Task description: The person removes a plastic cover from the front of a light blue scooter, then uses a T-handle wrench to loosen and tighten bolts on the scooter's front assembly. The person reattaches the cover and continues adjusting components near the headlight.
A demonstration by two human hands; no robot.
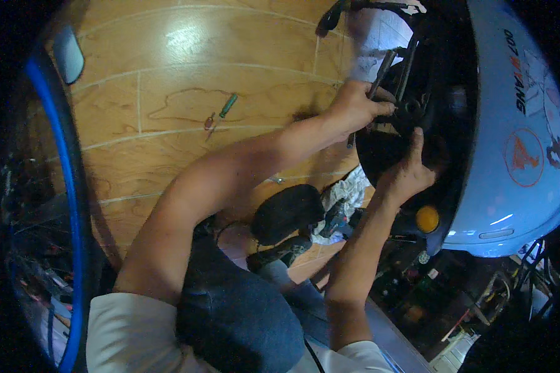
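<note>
My left hand (361, 107) is closed around a dark metal rod (382, 71), which sticks out above and below the fist. Its thumb points toward the dark mechanical parts (410, 107) beside the light blue body panel (510, 137) of a scooter. Just below, my right hand (407, 177) is at the same dark parts, one digit stretched up against them. The other fingers of that hand curl into shadow, and what they grip cannot be made out. A round orange reflector (427, 219) sits close to the right wrist.
On the tiled floor (193, 81) lie a green-handled screwdriver (229, 105) and a small reddish piece (210, 121). A crumpled pale cloth (350, 193) is near my shoe (283, 252). A blue curved frame (65, 168) runs along the left; dark clutter fills the lower right.
</note>
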